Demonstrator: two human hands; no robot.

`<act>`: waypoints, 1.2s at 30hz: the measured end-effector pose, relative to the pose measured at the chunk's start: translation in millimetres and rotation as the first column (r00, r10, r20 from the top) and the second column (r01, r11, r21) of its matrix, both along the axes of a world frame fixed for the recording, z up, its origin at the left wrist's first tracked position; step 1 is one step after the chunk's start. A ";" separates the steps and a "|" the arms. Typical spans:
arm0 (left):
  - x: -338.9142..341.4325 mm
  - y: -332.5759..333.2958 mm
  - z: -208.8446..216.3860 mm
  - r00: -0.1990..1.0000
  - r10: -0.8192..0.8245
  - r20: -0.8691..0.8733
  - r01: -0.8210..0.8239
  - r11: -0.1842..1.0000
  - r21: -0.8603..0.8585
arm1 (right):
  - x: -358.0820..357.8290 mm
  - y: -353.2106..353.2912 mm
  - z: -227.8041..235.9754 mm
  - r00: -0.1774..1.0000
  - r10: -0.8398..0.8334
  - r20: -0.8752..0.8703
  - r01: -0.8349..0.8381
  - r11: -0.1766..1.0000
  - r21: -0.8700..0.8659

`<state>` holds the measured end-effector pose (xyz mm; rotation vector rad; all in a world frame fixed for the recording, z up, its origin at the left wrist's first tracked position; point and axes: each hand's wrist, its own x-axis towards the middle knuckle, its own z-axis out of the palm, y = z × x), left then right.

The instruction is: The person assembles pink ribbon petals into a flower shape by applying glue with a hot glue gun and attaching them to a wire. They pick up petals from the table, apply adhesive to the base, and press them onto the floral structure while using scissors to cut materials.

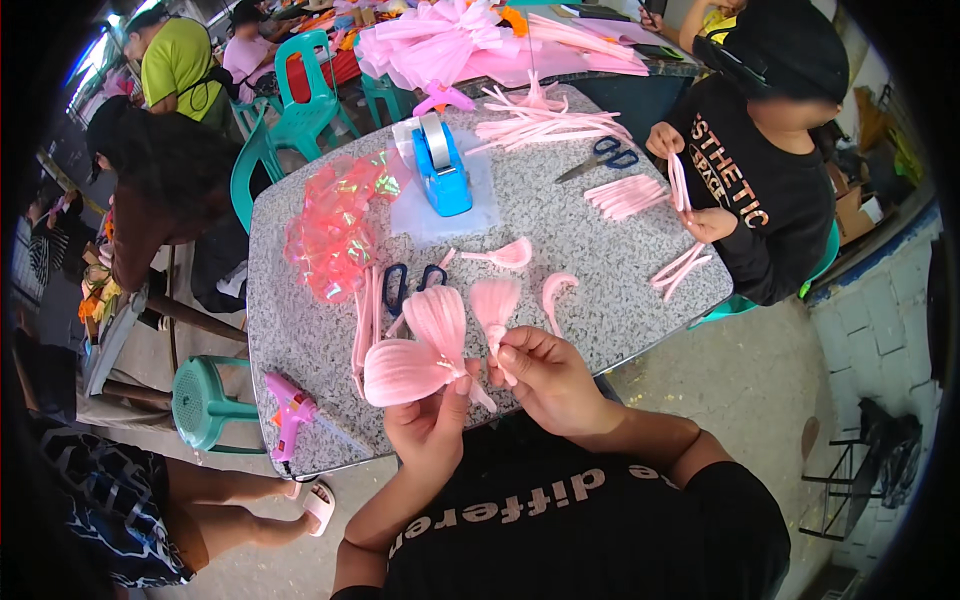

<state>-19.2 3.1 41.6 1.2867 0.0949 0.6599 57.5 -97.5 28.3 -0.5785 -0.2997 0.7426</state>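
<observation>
My left hand [430,425] pinches the base of a pair of joined fuzzy pink petals [412,365], which look made of pipe cleaners and fan out to the left and up. Close beside it, my right hand [556,378] grips the twisted stem of a single pink petal [494,302], held upright. Both hands are over the table's near edge. Just beyond them on the grey speckled table [610,310] lie a curved pink petal [559,297], another pink petal [512,255] and dark-handled scissors [396,290], partly hidden by the held petals.
A blue tape dispenser [442,175] stands beyond, beside shiny iridescent pink film [335,230]. A pink glue gun [290,412] rests at the near left corner. Pink strips [625,197] and scissors [605,157] lie at right, where a co-worker [760,180] holds strips. A green stool [208,400] stands left.
</observation>
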 end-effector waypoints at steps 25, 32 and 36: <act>-2.0 16.3 22.2 0.981 0.130 0.142 -0.145 0.985 0.097 | -2.3 6.2 -9.5 0.996 -0.042 0.080 0.028 0.985 0.173; -16.2 8.1 19.1 0.989 0.096 -0.114 -0.056 0.947 0.316 | -9.5 3.6 10.8 0.945 -0.138 0.296 0.129 0.990 0.049; -16.3 9.4 16.5 0.993 0.005 -0.115 0.046 0.899 0.436 | -6.7 2.2 7.5 0.905 -0.071 0.419 -0.005 0.984 0.179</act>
